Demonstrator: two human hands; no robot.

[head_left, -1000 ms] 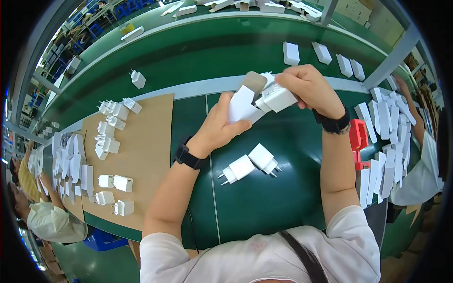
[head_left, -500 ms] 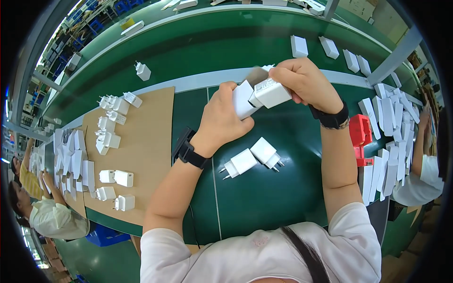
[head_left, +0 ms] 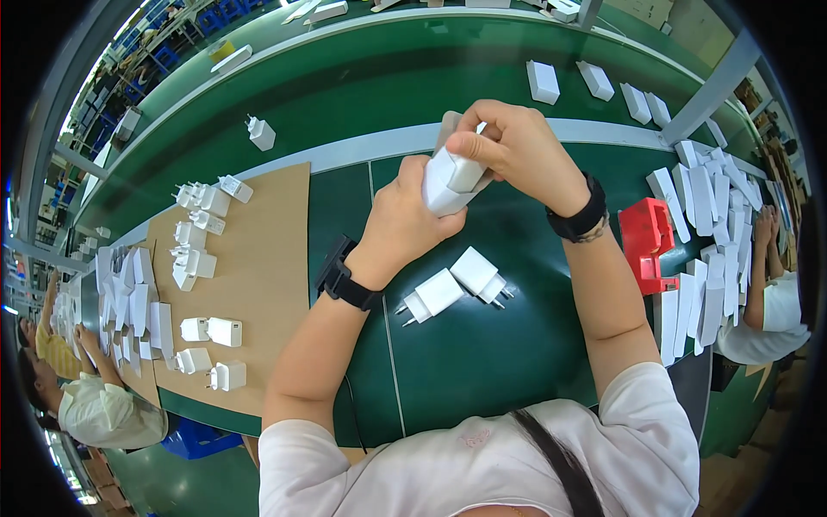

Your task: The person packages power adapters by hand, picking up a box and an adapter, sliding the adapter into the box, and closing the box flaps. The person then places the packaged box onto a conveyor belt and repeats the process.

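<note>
My left hand (head_left: pixel 412 211) is closed round a small white cardboard box (head_left: pixel 444 200), tilted, its upper end open. My right hand (head_left: pixel 519 153) pinches a white plug charger (head_left: pixel 465 172) that sits partly inside that open end. Between the fingers a raised flap of the box shows. Below my hands, two more white chargers lie on the green table: one (head_left: pixel 434 295) with its pins to the lower left, the other (head_left: pixel 479 272) with its pins to the lower right.
Several white chargers (head_left: pixel 226 332) stand on a brown board (head_left: pixel 276 258) at left. Piled white boxes (head_left: pixel 138 302) lie beyond it, more boxes (head_left: pixel 702 202) at right beside a red holder (head_left: pixel 646 241). One charger (head_left: pixel 260 133) and several boxes (head_left: pixel 543 82) rest beyond the grey rail. Co-workers sit on both sides.
My right hand has moved left and brought the charger from beside the box into its open end. The left hand still holds the box in nearly the same place.
</note>
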